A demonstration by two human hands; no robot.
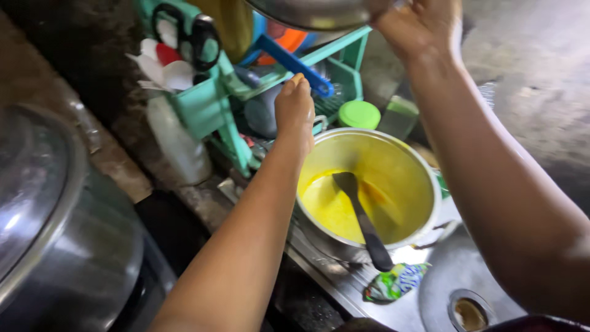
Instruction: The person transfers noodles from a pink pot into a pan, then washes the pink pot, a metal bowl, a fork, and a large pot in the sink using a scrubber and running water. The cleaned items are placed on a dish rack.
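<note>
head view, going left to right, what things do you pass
large steel pot with lid → white plastic bottle → left hand → black ladle in the yellow-stained metal pot → sink drain

Single head cam, looking steeply down and forward along both forearms, close over the steel sink (442, 276) and yellow-stained pot (369, 190), facing the teal dish rack (233, 104) at frame top, no second view to overlap.

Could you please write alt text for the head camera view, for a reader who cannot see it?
A person's left hand reaches toward a teal dish rack while the right hand holds a metal bowl overhead. Below, a steel pot with yellow liquid holds a black ladle beside a sink.
</note>
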